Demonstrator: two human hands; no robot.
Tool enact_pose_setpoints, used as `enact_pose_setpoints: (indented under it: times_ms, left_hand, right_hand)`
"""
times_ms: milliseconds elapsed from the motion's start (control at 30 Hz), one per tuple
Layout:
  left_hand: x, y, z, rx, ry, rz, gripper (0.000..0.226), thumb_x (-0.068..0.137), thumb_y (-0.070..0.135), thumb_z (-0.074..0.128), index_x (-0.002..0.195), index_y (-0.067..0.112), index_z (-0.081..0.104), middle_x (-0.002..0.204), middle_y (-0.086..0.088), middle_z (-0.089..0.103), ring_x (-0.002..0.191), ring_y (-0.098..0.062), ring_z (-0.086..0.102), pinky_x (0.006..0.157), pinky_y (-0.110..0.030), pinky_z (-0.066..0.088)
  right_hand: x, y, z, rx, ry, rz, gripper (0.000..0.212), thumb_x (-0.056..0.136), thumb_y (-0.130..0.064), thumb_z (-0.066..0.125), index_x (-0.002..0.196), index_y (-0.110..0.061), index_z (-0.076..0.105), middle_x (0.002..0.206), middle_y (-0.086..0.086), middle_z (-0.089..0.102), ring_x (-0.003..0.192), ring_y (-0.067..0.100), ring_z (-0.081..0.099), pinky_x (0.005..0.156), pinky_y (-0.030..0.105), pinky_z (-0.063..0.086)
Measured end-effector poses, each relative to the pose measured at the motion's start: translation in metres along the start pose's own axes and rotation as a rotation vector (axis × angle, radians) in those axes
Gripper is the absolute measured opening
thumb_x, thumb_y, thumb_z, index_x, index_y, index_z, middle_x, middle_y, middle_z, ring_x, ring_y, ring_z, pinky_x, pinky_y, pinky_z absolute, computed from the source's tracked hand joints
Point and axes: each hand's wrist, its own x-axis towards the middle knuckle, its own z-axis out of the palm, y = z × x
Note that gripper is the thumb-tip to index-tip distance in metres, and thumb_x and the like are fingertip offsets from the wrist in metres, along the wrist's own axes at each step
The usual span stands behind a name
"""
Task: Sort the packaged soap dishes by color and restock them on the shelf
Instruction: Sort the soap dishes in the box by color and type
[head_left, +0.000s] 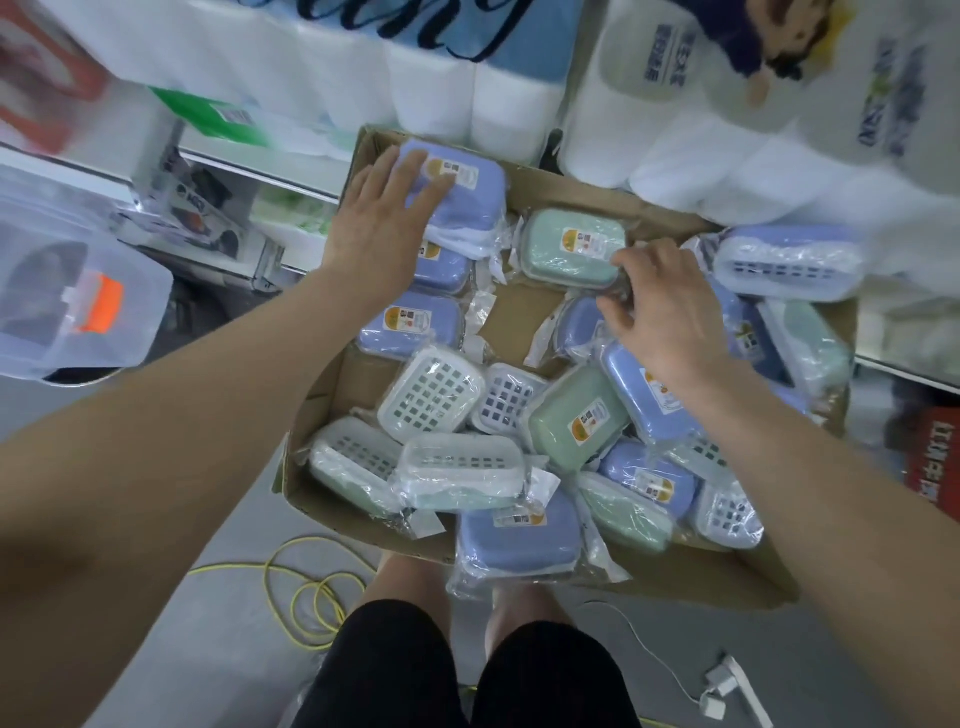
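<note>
An open cardboard box (524, 317) holds several packaged soap dishes in blue and green. Blue ones form a column at the box's left side. My left hand (376, 221) lies flat with straight fingers on the top blue soap dish (467, 195) at the far left corner. My right hand (657, 312) pinches the plastic wrap at the near edge of a green soap dish (569, 241) in the box's far middle. More blue and green dishes lie jumbled in the near and right parts, some showing white slotted undersides (431, 395).
Large packs of white paper rolls (467, 88) stand behind the box. A clear lidded bin with an orange clasp (98, 304) sits left. A yellow cable (306, 592) and a white plug (722, 686) lie on the grey floor by my knees. A red box (935, 457) is at right.
</note>
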Motion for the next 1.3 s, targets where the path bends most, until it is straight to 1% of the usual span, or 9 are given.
enact_pose_setpoints:
  times_ms: [133,267,467,633,733,967,1067,1167,1300]
  left_hand:
    - [-0.041,0.018,-0.008,-0.124,0.113,-0.028,0.069,0.081,0.001,0.065,0.144,0.014,0.039,0.149,-0.016,0.036,0.137,-0.036,0.034,0.108,-0.045,0.034]
    - [-0.091,0.041,-0.005,-0.296,0.004,-0.201,0.056,0.088,0.012,0.062,0.141,0.012,0.042,0.141,-0.014,0.041,0.124,-0.037,0.044,0.099,-0.047,0.042]
    - [-0.146,0.06,0.02,-0.383,-0.322,-0.336,0.054,0.095,0.034,0.057,0.141,0.014,0.037,0.132,-0.015,0.051,0.117,-0.035,0.052,0.095,-0.045,0.045]
    - [-0.165,0.061,0.026,-0.56,-0.291,-0.38,0.055,0.091,0.027,0.063,0.139,0.017,0.038,0.127,-0.014,0.054,0.109,-0.035,0.057,0.086,-0.044,0.047]
    - [-0.169,0.057,0.024,-0.605,-0.292,-0.438,0.053,0.089,0.029,0.066,0.134,0.014,0.042,0.126,-0.011,0.051,0.109,-0.033,0.057,0.088,-0.045,0.047]
    - [-0.188,0.038,0.035,-0.637,-0.289,-0.406,0.057,0.08,0.034,0.076,0.125,0.014,0.048,0.112,-0.007,0.053,0.1,-0.027,0.056,0.082,-0.035,0.042]
    - [-0.191,0.031,0.043,-0.7,-0.35,-0.388,0.056,0.08,0.039,0.075,0.12,0.017,0.042,0.105,-0.005,0.064,0.096,-0.028,0.062,0.083,-0.041,0.049]
    - [-0.192,0.026,0.045,-0.731,-0.389,-0.363,0.057,0.083,0.038,0.072,0.125,0.017,0.039,0.109,-0.009,0.067,0.098,-0.031,0.064,0.083,-0.045,0.05]
    - [-0.191,0.026,0.037,-0.8,-0.321,-0.355,0.063,0.084,0.031,0.073,0.138,0.018,0.043,0.126,-0.005,0.059,0.113,-0.024,0.056,0.095,-0.036,0.043]
  right_hand:
    - [-0.034,0.007,-0.013,-0.083,-0.019,0.001,0.061,0.083,-0.051,0.066,0.123,-0.006,0.054,0.113,0.022,0.052,0.1,0.038,0.051,0.084,0.047,0.046]
    - [-0.068,0.009,-0.013,-0.129,-0.141,0.077,0.087,0.073,-0.067,0.066,0.134,-0.007,0.047,0.112,0.023,0.052,0.097,0.038,0.052,0.078,0.046,0.048]
    - [-0.077,0.004,-0.01,-0.136,-0.368,0.147,0.102,0.078,-0.05,0.073,0.155,-0.022,0.013,0.137,0.027,0.038,0.119,0.044,0.045,0.094,0.051,0.046]
    - [-0.051,-0.017,-0.025,-0.058,-0.167,0.005,0.109,0.071,-0.039,0.079,0.154,-0.011,0.014,0.132,0.025,0.047,0.117,0.043,0.05,0.093,0.05,0.045]
    - [-0.021,-0.051,-0.028,0.073,-0.166,-0.134,0.104,0.071,-0.032,0.082,0.15,-0.004,0.021,0.138,0.024,0.043,0.123,0.042,0.044,0.104,0.048,0.038]
    - [0.04,-0.146,0.005,0.125,-0.252,-0.471,0.093,0.067,-0.024,0.081,0.146,-0.004,0.035,0.136,0.02,0.045,0.113,0.04,0.049,0.098,0.044,0.04]
    - [0.059,-0.164,0.035,0.083,-0.327,-0.47,0.09,0.08,-0.03,0.076,0.154,-0.012,0.026,0.151,0.021,0.035,0.134,0.039,0.037,0.112,0.042,0.026]
    - [0.062,-0.159,0.051,0.086,-0.382,-0.479,0.079,0.087,-0.032,0.071,0.152,-0.013,0.031,0.158,0.02,0.025,0.145,0.038,0.024,0.119,0.041,0.014]
    - [0.039,-0.131,0.03,0.184,-0.233,-0.442,0.059,0.088,-0.027,0.068,0.14,-0.009,0.048,0.143,0.019,0.043,0.13,0.039,0.043,0.111,0.046,0.033]
